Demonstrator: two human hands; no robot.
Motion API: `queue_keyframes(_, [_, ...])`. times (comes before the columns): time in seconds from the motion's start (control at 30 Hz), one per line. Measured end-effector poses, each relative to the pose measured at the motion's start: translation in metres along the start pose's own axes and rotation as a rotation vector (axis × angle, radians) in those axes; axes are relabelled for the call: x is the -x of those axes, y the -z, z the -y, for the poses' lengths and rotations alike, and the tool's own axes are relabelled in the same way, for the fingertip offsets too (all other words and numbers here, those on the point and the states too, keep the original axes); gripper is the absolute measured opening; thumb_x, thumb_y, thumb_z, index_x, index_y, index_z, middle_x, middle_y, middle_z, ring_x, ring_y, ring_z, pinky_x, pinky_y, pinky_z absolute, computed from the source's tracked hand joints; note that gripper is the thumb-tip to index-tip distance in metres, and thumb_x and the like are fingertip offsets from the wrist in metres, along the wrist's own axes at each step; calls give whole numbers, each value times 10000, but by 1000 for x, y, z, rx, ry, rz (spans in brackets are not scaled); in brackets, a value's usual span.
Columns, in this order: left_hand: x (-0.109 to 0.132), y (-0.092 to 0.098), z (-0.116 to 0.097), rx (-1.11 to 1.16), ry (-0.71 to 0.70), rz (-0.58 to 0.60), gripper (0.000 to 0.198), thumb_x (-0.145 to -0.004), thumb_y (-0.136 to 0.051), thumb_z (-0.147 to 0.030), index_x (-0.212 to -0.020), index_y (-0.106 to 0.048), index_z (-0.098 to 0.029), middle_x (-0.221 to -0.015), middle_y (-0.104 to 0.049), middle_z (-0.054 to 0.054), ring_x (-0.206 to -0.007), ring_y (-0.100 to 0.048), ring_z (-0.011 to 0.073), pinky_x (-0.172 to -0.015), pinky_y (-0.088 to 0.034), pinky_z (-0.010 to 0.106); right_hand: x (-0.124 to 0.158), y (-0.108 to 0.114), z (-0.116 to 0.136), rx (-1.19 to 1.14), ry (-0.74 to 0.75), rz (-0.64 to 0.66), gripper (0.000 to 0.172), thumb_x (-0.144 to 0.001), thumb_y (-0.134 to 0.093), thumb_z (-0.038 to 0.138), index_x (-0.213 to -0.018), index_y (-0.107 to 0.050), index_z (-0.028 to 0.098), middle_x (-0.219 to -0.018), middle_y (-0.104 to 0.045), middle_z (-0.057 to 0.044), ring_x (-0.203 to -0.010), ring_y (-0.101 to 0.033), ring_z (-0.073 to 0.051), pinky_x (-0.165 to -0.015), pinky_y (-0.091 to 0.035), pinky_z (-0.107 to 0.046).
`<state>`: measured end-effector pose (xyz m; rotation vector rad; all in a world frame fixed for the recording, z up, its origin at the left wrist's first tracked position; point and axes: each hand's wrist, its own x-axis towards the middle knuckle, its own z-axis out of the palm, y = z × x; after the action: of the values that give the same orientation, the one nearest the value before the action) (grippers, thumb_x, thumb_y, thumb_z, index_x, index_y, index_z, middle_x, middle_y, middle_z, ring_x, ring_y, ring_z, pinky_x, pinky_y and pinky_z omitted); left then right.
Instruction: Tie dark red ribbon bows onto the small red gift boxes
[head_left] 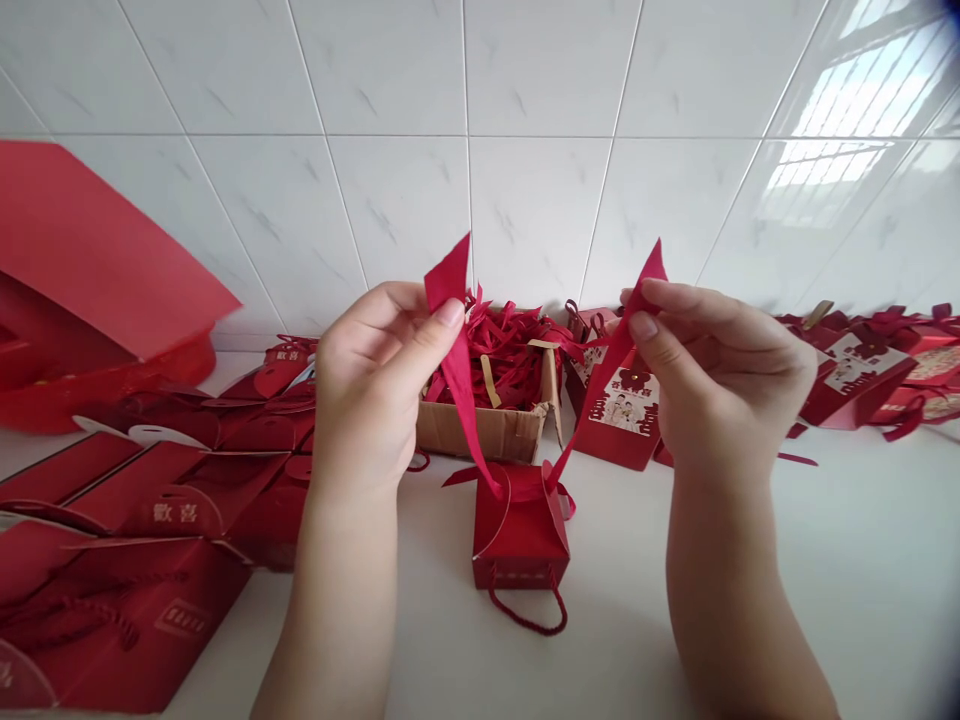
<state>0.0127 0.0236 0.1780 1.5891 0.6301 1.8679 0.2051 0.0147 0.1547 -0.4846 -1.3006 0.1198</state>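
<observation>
A small red gift box (523,535) stands on the white surface between my forearms, its top flaps folded together. A red ribbon (466,405) runs through the top of the box, and both its ends rise in a V. My left hand (382,370) pinches one end between thumb and fingers. The other end is pinched in my right hand (712,365), at about the same height. A twisted red cord handle (529,630) hangs loose at the front of the box. Another bit of ribbon sticks out to the left of its top.
Behind the gift box sits a cardboard box (480,432) full of cut red ribbons. Several red boxes (142,490) crowd the left side. Red boxes with printed cards (626,410) line the back right, against the tiled wall (540,80). A large red box (97,250) rises at the left.
</observation>
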Motion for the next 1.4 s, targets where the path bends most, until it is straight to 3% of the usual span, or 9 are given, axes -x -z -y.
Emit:
queue_keyframes(0.13, [1,-3,-1,-50,18,14,139,-754,-747,-335,-741,-663,-225,-748,-639,11,-708,-599,154,-674,-488,306,0,2,-1,1,34,-18,307,-805,-687,89,-985,-734,333,-936,-717,35,-897,-690,-190,-822,-609,-392])
queue_keyframes(0.33, [1,-2,1,-83,-64,-26,155,-758,-748,-356,-719,-647,-245,-725,-606,-11,-749,-596,142,-681,-491,276,-1,5,-1,17,23,-35,279,-844,-657,110,-986,-738,336,-948,-708,-9,-965,-682,-244,-871,-585,-426])
queue_keyframes(0.53, [0,-3,6,29,-102,-7,53,-769,-755,-252,-769,-702,-258,-754,-642,-26,-760,-581,110,-713,-476,263,1,4,2,86,22,7,277,-835,-673,144,-1016,-718,348,-987,-710,-2,-990,-672,-247,-880,-576,-438])
queue_keyframes(0.67, [1,-7,6,87,-134,8,90,-777,-747,-172,-738,-709,-243,-727,-642,-35,-724,-558,93,-702,-468,268,1,3,5,55,17,30,306,-825,-674,112,-1005,-722,354,-986,-709,17,-950,-672,-223,-838,-575,-411])
queue_keyframes(0.93, [2,-7,9,20,-85,-43,51,-753,-766,-276,-763,-716,-281,-743,-658,-32,-739,-598,116,-686,-489,276,1,1,3,33,37,32,346,-804,-670,92,-1040,-723,339,-998,-709,13,-851,-656,-195,-781,-569,-406])
queue_keyframes(1.1, [3,-7,10,-7,-41,-39,141,-741,-760,-385,-760,-707,-256,-738,-650,-11,-757,-631,151,-676,-502,290,1,-1,4,27,52,62,354,-810,-662,92,-1051,-718,345,-996,-707,8,-899,-660,-195,-784,-565,-384])
queue_keyframes(1.23, [5,-9,8,-11,-34,-32,98,-767,-739,-358,-798,-733,-264,-765,-679,-4,-770,-630,152,-690,-510,294,1,-1,7,19,56,104,368,-822,-646,92,-1080,-710,346,-1016,-702,14,-948,-658,-203,-823,-566,-388])
queue_keyframes(1.4, [7,-15,5,-18,-82,-117,73,-756,-751,-302,-739,-725,-236,-650,-613,-25,-686,-587,118,-653,-487,265,3,-3,6,58,50,99,345,-844,-635,154,-1121,-686,354,-1070,-686,2,-992,-642,-217,-823,-571,-393])
